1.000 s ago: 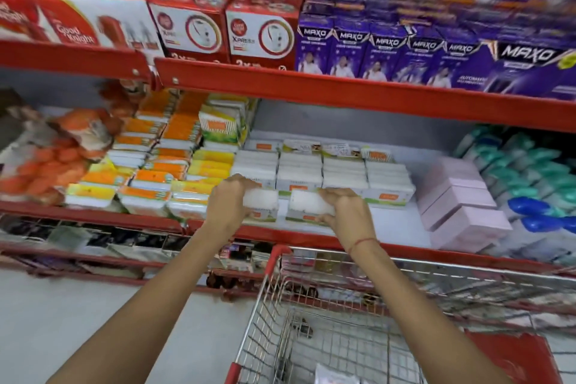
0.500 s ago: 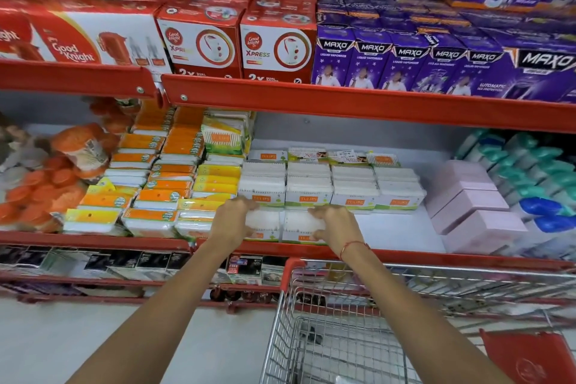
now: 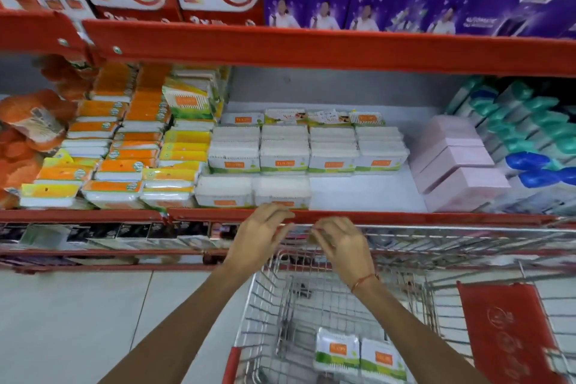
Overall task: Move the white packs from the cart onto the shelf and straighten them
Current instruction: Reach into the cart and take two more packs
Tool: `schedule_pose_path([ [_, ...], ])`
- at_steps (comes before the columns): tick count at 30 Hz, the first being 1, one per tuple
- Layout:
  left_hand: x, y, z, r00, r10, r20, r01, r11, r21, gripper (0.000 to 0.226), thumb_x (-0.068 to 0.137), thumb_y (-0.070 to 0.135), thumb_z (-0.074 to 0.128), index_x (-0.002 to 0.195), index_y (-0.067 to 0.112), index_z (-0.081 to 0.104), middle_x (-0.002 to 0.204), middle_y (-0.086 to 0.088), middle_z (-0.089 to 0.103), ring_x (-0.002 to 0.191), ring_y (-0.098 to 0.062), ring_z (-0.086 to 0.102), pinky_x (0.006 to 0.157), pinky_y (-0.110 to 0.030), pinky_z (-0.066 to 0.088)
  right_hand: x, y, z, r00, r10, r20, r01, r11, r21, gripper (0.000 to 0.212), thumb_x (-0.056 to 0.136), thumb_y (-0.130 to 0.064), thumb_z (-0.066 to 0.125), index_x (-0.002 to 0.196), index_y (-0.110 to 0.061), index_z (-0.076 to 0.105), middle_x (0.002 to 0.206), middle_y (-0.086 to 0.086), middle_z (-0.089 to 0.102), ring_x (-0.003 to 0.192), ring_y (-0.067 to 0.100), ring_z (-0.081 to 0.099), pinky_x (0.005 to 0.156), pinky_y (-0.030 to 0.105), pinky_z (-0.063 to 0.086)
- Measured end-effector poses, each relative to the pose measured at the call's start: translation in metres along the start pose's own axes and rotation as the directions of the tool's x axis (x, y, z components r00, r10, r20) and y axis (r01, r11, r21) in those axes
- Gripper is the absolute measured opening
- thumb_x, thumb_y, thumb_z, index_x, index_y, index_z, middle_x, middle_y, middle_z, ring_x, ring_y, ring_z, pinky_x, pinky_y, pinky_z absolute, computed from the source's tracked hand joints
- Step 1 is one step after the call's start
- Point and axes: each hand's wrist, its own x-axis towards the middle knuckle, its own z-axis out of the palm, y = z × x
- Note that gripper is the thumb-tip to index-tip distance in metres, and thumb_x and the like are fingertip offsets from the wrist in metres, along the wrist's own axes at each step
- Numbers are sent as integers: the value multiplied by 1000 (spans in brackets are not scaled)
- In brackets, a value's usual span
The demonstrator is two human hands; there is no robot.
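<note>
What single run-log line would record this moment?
phase: between loads | left hand: empty | right hand: empty | front-row packs: on shelf | cart: two white packs left

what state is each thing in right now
left hand: empty, fingers at the shelf lip
right hand: empty, over the cart rim
front packs: two side by side on the shelf, released
cart packs: two lying in the cart, not yet moved
</note>
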Motion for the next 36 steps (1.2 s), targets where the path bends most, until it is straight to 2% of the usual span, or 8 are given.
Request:
schedule_pose_path([
  [5,-4,27,73,981,7,194,1,999,-42,26,87,27,52,90,11,72,92,-3,72,85,-20,68,80,-25,48,-58,74,19,939,189,289,-181,982,-56,12,84,-16,68,93,-8,71,100,9,71,97,28,66,80,34,58],
  [8,-13,36,123,913,-69,401,84,996,-21,35,90,35,46,103,12,69,107,-5,69,101,-23,65,89,-32,49,-93,110,27,770,312,557,-280,949,-143,35,92,-25,57,125,-12,56,132,8,56,124,26,49,100,36,45],
  [12,-27,43,193,703,-175,689,177,982,69,38,95,33,49,128,13,54,136,-6,52,126,-24,48,104,-34,39,-136,154,40,490,419,765,-355,897,-264,57,91,-29,59,141,-12,36,146,9,40,135,25,36,110,36,36],
  [18,-75,56,269,371,-292,881,126,956,264,59,86,36,63,134,5,45,139,-13,46,128,-31,45,107,-41,40,-192,196,65,285,376,882,-267,915,-303,72,89,-31,60,146,-7,24,155,14,26,142,23,24,114,29,26],
  [20,-94,64,286,325,-308,894,80,951,299,60,84,30,66,133,4,45,139,-13,45,128,-30,46,106,-39,40,-210,203,76,265,361,894,-163,931,-328,58,92,-26,55,142,-6,32,151,15,33,131,17,43,105,21,41],
  [22,-109,70,294,333,-325,885,60,944,324,60,82,24,69,132,5,44,137,-13,49,126,-29,49,104,-38,41,-221,206,85,326,416,849,-251,904,-346,47,90,-24,57,131,-4,43,138,18,48,115,21,55,94,27,53],
  [27,-123,83,286,378,-405,832,206,913,351,62,82,17,70,132,7,36,118,-16,63,110,-30,61,92,-36,54,-220,202,79,266,457,849,-451,837,-309,47,80,-28,71,111,-9,41,105,12,65,96,26,64,76,30,55],
  [36,-102,96,216,485,-457,745,305,887,346,58,82,11,68,135,21,48,133,-5,56,121,-21,54,99,-31,49,-181,162,24,406,475,781,-438,851,-290,63,74,-28,77,131,-18,52,126,8,62,114,23,57,100,33,49],
])
